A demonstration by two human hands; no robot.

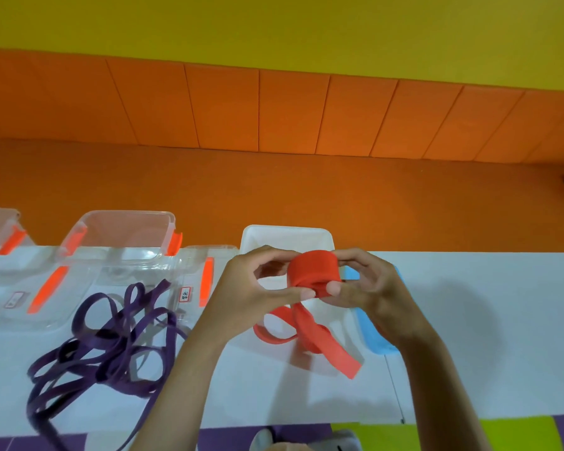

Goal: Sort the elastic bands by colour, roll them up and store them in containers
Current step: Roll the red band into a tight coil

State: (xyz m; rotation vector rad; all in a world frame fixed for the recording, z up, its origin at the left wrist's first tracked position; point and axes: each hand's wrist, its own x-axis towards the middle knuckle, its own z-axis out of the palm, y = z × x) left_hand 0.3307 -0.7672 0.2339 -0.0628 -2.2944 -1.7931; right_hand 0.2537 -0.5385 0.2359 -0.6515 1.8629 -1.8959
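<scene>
I hold a red elastic band (313, 270) above the white table, partly wound into a roll. My left hand (261, 281) pinches the roll from the left and my right hand (368, 284) pinches it from the right, thumbs meeting under it. The band's loose tail (326, 343) hangs down and curls on the table. A tangled purple elastic band (111, 340) lies on the table to the left. A white container (287, 236) stands just behind my hands.
Clear plastic containers (121, 236) with orange clips and their lids (62, 288) sit at the back left of the white table (485, 320). A light blue lid (372, 333) lies under my right wrist. Beyond the table is orange floor and padded wall.
</scene>
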